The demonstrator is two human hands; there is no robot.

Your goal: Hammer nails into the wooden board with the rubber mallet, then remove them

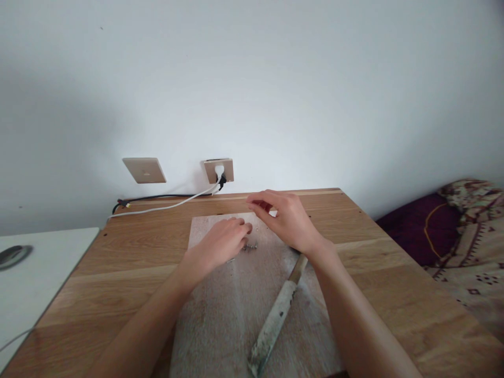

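Wooden surface point(129, 268): it is carrying the board.
Pale board point(220, 315): it is lying flat; if it is resting loosely, a push could be making it skid. Its long axis seems to be running away from the person, toward the wall.
Hammer-like tool point(273, 320): it is lying on the board, its far end passing under the right wrist, which could be nudging it. Its long axis is slanting, the pale grip pointing back toward the person, the other end pointing far and right.
Right hand point(289, 218): it is arching over the board's far end, thumb and forefinger curving together; whether it is grasping anything cannot be told.
Left hand point(220, 239): it is curling its fingers beside the metal pieces; its grip is not showing. A careless brush could be scattering them.
Small metal pieces point(251, 247): they are clustering on the board's far part, probably rolling if bumped; individual directions are staying too small to tell.
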